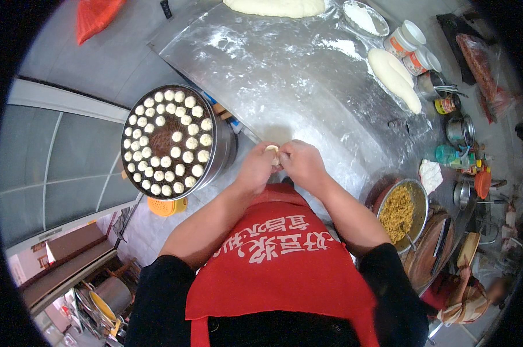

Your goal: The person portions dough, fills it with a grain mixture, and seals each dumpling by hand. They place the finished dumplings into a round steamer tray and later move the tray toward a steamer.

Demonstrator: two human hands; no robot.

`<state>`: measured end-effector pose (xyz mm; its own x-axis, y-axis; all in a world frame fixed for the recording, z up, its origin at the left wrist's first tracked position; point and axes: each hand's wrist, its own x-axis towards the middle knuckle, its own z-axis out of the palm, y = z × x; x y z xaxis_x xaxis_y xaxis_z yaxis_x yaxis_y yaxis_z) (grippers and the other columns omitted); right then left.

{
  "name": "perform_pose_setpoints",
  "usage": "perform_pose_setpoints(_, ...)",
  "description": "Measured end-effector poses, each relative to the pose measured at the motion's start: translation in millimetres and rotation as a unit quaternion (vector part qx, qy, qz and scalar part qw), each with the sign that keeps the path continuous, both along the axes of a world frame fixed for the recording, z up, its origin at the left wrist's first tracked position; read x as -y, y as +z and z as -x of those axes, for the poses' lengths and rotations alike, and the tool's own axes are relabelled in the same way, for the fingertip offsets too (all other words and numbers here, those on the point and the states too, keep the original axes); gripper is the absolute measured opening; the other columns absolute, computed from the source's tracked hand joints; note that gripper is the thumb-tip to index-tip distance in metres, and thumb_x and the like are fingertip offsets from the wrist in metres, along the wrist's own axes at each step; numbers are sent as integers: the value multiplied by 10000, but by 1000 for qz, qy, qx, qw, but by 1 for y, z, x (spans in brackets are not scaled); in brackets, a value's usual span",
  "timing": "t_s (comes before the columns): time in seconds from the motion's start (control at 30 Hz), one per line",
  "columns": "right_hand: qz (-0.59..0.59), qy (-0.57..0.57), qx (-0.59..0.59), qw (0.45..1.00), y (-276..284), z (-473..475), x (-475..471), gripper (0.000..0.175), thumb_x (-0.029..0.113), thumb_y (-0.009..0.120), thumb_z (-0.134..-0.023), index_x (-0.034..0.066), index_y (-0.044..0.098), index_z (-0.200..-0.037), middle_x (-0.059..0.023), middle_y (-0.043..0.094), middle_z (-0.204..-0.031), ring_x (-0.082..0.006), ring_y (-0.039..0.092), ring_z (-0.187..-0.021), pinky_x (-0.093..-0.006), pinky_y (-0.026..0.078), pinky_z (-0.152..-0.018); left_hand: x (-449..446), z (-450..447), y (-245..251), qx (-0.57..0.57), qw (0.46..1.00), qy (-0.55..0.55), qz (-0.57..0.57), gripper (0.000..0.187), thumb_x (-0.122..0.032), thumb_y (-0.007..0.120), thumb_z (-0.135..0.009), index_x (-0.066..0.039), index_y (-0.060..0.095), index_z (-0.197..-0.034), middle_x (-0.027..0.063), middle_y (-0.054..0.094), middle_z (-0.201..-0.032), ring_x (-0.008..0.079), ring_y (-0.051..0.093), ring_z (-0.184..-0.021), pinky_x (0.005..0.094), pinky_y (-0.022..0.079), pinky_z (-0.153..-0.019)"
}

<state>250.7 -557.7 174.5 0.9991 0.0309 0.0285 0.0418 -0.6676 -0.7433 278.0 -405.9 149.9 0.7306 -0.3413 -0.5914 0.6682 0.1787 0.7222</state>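
A small filled-looking piece of dough (272, 150) sits between my two hands, just above the near edge of the floured steel worktable (261, 86). My left hand (256, 168) cups it from the left side. The fingers of my right hand (304, 164) pinch at its edge, and they cover much of it. To the left, a round steamer tier (224, 145) carries rings of small pleated buns (191, 143) on a dark liner. On the right stands a metal bowl of yellowish-brown filling (398, 212) with a spoon handle in it.
A folded dough slab (393, 78) and a larger dough piece (279, 6) lie farther back. A flour bowl (365, 18) and white tubs (402, 41) line the back right. A cleaver (441, 245) rests on a round chopping board (422, 256). Another person (465, 299) is at lower right.
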Motion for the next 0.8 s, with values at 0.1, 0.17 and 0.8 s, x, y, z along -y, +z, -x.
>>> perform_pose_setpoints(0.1, 8, -3, 40, 999, 1, 1, 3, 181, 149, 605, -897, 8, 709, -852, -220, 689, -880, -420, 669, -821, -517, 532, -752, -2, -5, 5, 18, 999, -41, -10, 301, -135, 531, -1009, 43, 588, -1245, 115, 653, -1129, 187, 654, -951, 332, 568, -823)
perform_pose_setpoints(0.17, 4, -6, 31, 1000, 3, 2, 4, 146, 133, 636, -896, 6, 707, -889, -212, 684, -873, -408, 666, -824, -488, 531, -745, -7, -8, 12, 27, 995, -94, 7, 328, -140, 541, -1018, 63, 578, -1273, 117, 658, -1153, 179, 655, -952, 316, 560, -821)
perform_pose_setpoints(0.8, -143, -77, -114, 980, -1, 3, 6, 263, 239, 649, -962, -8, 736, -975, -209, 729, -960, -346, 724, -895, -409, 557, -820, 0, 9, 5, 68, 997, 12, 23, 381, -342, 426, -1118, -38, 608, -1258, 52, 694, -1053, 126, 653, -819, 271, 501, -728)
